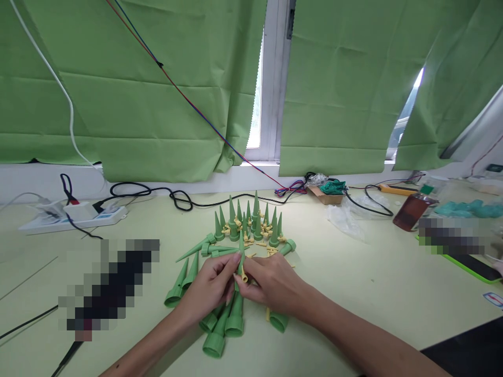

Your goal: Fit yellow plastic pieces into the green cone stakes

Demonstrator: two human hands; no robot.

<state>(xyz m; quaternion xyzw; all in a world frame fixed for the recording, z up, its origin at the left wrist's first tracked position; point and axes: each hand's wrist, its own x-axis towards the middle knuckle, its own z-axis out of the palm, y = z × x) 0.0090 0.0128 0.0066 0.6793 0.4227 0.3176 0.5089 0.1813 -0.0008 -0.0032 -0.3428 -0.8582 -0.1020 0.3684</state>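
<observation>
"Left of the green spike (241, 247)?"
"A power strip (112, 215), other spikes (178, 287), then the left hand (210, 285), gripping it above the surface (346, 293)."
"Right of it?"
"The right hand (275, 280), pinching a yellow nozzle (244, 276) against it; farther off, a bottle (411, 212)."

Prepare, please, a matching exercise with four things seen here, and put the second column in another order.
1. yellow fitting
2. power strip
3. bottle
4. cardboard box

A. reddish-brown contents
B. green material inside
C. at the fingertips of the right hand
D. white, at the left

Pairs: 1-C, 2-D, 3-A, 4-B.
</observation>
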